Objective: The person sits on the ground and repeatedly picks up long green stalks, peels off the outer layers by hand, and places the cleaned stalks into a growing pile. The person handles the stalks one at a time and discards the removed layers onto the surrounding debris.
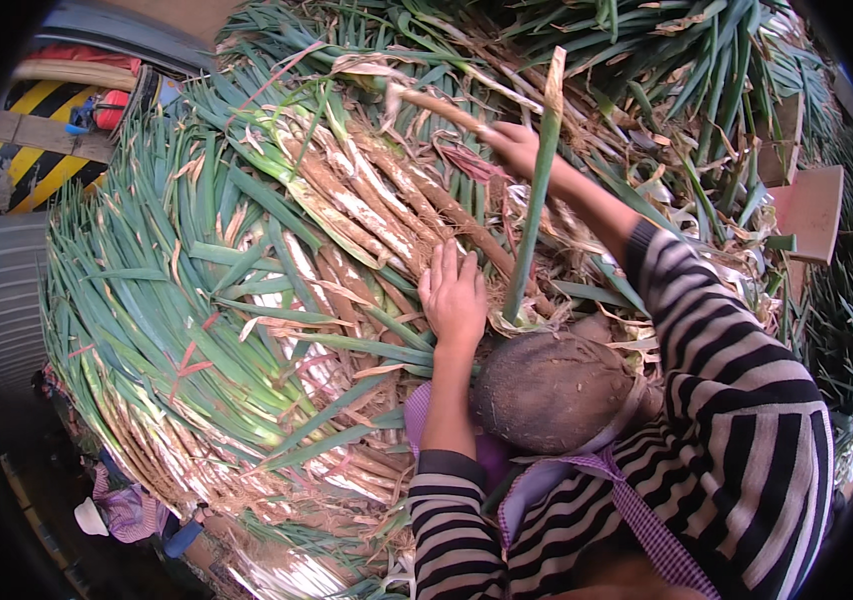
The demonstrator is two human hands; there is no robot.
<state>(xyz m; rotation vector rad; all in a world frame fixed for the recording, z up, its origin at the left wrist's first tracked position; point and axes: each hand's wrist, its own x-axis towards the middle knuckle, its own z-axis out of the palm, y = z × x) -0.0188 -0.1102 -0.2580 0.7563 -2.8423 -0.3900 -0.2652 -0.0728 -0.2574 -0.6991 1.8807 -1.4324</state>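
My left hand [456, 296] lies flat, fingers apart, against the root ends of a bundle of soil-covered leeks or large green onions [374, 199]. Up and to the right, my right hand [513, 146] is closed on a single brown, soil-covered stalk [445, 109] that reaches towards the upper left. An upright green leaf [543, 187] with a dry tip stands in front of my right forearm. A dark rounded knee [554, 394] is below my hands, beside a purple checked apron [633, 491]. Loose leaves and dry husks lie around both hands.
A large heap of bundled green onions [171, 300], some tied with red strips, spreads at the left. More onions [726, 67] lie at the upper right near a pinkish board [809, 214]. A person in a white hat [90, 517] is at the lower left, near dark ground.
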